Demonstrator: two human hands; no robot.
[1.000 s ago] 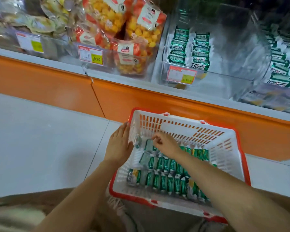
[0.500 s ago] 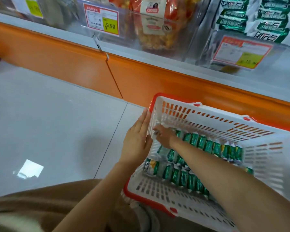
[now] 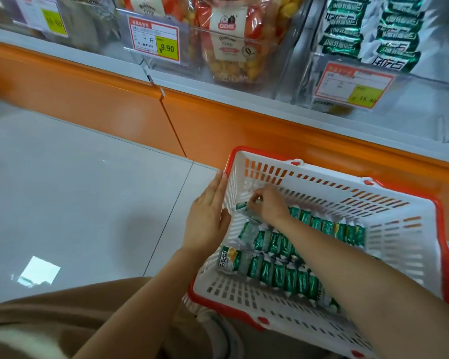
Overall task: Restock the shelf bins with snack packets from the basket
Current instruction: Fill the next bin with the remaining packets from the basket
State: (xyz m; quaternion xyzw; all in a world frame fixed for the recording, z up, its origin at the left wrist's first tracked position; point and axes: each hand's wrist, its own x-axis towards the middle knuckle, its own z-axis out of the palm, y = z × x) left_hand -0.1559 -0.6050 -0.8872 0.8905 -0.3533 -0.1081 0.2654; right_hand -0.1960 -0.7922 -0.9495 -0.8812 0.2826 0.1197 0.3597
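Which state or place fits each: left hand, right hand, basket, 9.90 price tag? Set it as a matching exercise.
1 left hand
2 right hand
3 basket
4 9.90 price tag

a standing on the floor
b red border, yellow corner
c flat against the basket's outer wall
d pinching a green packet

Pairs: 1-c, 2-d, 3-a, 4-b

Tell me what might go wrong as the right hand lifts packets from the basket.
The right hand pinches one packet by its end, so it may slip or drag tightly packed neighbours. The left hand merely rests flat against the basket, which might shift when pulled.
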